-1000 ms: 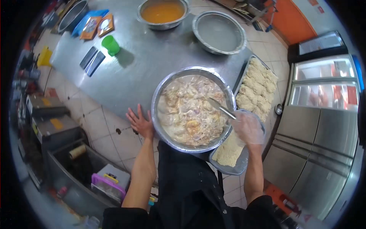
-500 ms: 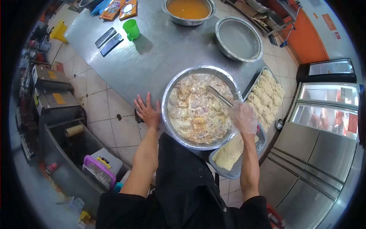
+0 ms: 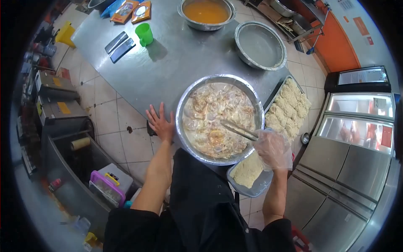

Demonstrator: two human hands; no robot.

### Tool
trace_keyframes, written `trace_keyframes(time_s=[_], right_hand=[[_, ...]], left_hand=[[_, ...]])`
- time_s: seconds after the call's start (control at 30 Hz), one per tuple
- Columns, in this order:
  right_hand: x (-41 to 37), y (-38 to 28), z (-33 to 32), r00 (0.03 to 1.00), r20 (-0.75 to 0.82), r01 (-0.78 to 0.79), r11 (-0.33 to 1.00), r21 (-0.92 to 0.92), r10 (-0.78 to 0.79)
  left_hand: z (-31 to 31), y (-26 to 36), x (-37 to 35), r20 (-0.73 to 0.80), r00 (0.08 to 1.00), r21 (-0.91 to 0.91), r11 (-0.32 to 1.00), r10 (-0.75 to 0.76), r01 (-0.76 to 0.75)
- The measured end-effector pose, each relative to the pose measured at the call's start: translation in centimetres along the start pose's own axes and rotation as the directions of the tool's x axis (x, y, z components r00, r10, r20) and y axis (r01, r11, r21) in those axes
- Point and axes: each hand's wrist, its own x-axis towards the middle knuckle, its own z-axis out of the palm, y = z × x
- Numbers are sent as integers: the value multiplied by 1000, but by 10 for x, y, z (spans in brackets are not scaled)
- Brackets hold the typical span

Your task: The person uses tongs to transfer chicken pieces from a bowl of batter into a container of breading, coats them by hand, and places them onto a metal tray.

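Note:
My right hand (image 3: 270,148), in a clear plastic glove, is closed on metal tongs (image 3: 239,129). The tongs reach in over the right side of a large metal bowl (image 3: 179,122) near the table's front edge. Raw meat pieces in a creamy, wet batter (image 3: 216,113) fill the bowl. Bare and spread flat, my left hand (image 3: 161,124) rests on the table edge just left of the bowl. Below my right hand sits a grey tub (image 3: 256,190) with a pale crumb-like coating (image 3: 247,172) in it. Behind that hand lies a tray of crumb-coated pieces (image 3: 287,110).
On the steel table (image 3: 126,80) stand a bowl of orange liquid (image 3: 208,11), a bowl of greyish liquid (image 3: 261,45) and a green mug (image 3: 144,34). Two dark flat phone-like objects (image 3: 121,50) lie beside the mug. A steel fridge (image 3: 331,159) is on the right.
The tongs have swung lower in the bowl and now point more to the left. My right hand has dropped slightly toward me. My left hand stays spread on the table edge.

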Motion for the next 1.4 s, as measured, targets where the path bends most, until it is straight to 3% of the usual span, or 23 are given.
trace_keyframes(time_s=[0.07, 0.17, 0.23, 0.27, 0.33, 0.53, 0.6, 0.7, 0.73, 0.8, 0.83, 0.9, 0.93, 1.0, 1.13, 1.17, 1.2, 1.27, 1.3, 1.33, 1.4], right_hand=[[10, -17, -20, 971, -232, -58, 998, -32, 49], [31, -11, -13, 963, -264, 3, 987, -162, -47], [65, -21, -23, 995, -96, -11, 964, -264, -15], [75, -18, -18, 995, -96, -18, 966, -260, -7], [99, -8, -6, 939, -183, 196, 892, -407, -290], [136, 15, -38, 867, -21, 405, 730, -550, -497], [130, 15, -57, 883, 72, 426, 729, -537, -463], [107, -8, -109, 945, 255, 312, 786, -533, -202], [97, -1, -109, 947, 252, 307, 784, -539, -197], [77, 22, -114, 876, -98, 388, 811, -438, -472], [74, 22, -123, 879, -103, 377, 812, -446, -465], [65, 21, -144, 983, 137, 168, 882, -439, -119], [57, 26, -150, 984, 143, 163, 881, -444, -110], [33, 52, -157, 970, -27, 214, 904, -370, -241], [1, 60, -175, 987, 69, 157, 962, -222, -146], [-9, 72, -168, 952, -54, 278, 926, -254, -300], [-22, 81, -170, 961, -60, 248, 935, -254, -272], [-46, 72, -183, 991, -35, 131, 991, -8, -131], [-66, 73, -170, 987, -151, -43, 998, 44, 49], [-81, 72, -165, 987, -132, -81, 995, 56, 88], [-110, 61, -160, 906, -110, -382, 903, 198, 408]], left_hand=[[0, 0, 1, 22, 1000, 41, 999, -10, 9], [5, -6, -1, -22, 999, 8, 999, 36, -36], [7, -8, -2, -7, 999, 19, 999, 34, -34], [7, -7, -1, -11, 999, 15, 999, 32, -32], [6, -4, -1, -22, 999, 9, 999, 32, -32], [8, -8, 0, -21, 1000, 21, 1000, 21, -21], [11, -11, -2, -31, 999, -11, 1000, 19, -19], [-1, -2, -2, -12, 1000, -1, 1000, 15, -15], [1, -3, -3, -14, 1000, -9, 1000, 17, -17], [7, -8, -1, -20, 1000, 10, 1000, 15, -15], [6, -7, -1, -23, 999, -2, 1000, 23, -23], [7, -7, -1, -15, 1000, 25, 1000, 9, -9], [9, -8, 0, -6, 1000, 18, 1000, 11, -11], [10, -10, -3, -68, 997, -17, 999, 41, -42], [8, -8, -3, -24, 999, 31, 999, 29, -28], [10, -9, -2, -18, 999, 56, 998, 26, -25], [12, -9, -2, -10, 999, 44, 998, 54, -53], [10, -9, -3, -3, 999, 61, 998, 32, -32], [9, -9, -4, 5, 999, 81, 996, 42, -42], [14, -12, -4, 38, 997, 82, 994, 71, -74], [25, -23, -3, -72, 989, 75, 989, 131, -126]])
